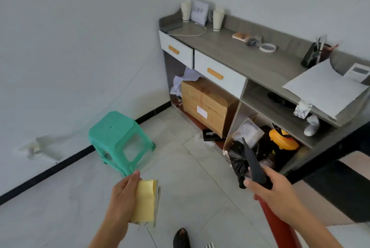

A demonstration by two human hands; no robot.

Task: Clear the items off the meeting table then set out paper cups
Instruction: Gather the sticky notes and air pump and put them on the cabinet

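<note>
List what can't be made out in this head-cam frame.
All head view:
Black-and-red object in the right hand: hand covers its middle, red end runs off the bottom edge; identity unclear.
Yellow note pad in the left hand: whatever lies under it is hidden.
Dark table: only an edge, cut off right.
Sign beside a paper cup stack: print blurred.

Left hand, right hand, forearms bare to the lower edge, one dark shoe with seemingly perforated toe, black-and-white striped edge beside it.
</note>
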